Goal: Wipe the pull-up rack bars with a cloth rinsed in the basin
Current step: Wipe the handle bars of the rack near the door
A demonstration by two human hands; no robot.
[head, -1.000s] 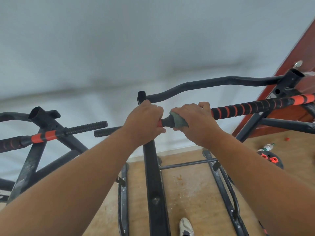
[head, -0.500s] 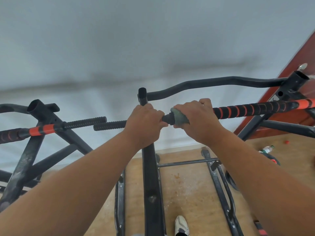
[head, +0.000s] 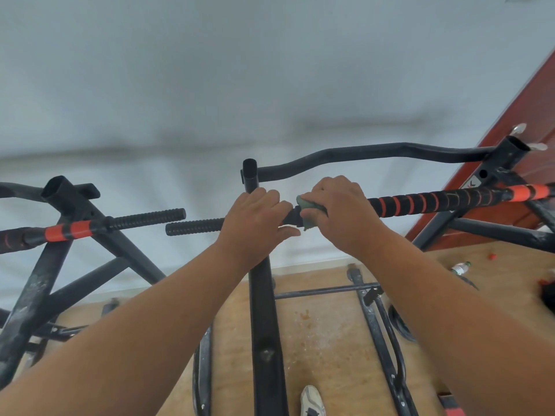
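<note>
My right hand (head: pixel 345 216) wraps the cloth (head: pixel 309 205) round the grip bar (head: pixel 444 199) — its length stretches rightward. My left hand (head: pixel 255 223) clasps the bar just beside it — steadying.

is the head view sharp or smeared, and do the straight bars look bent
Head view: soft even light, no glare; the white wall is smeared with streaks, while both hands and the grey-green cloth stay fairly sharp; wide-angle distortion splays the black upright post and the left frame.
</note>
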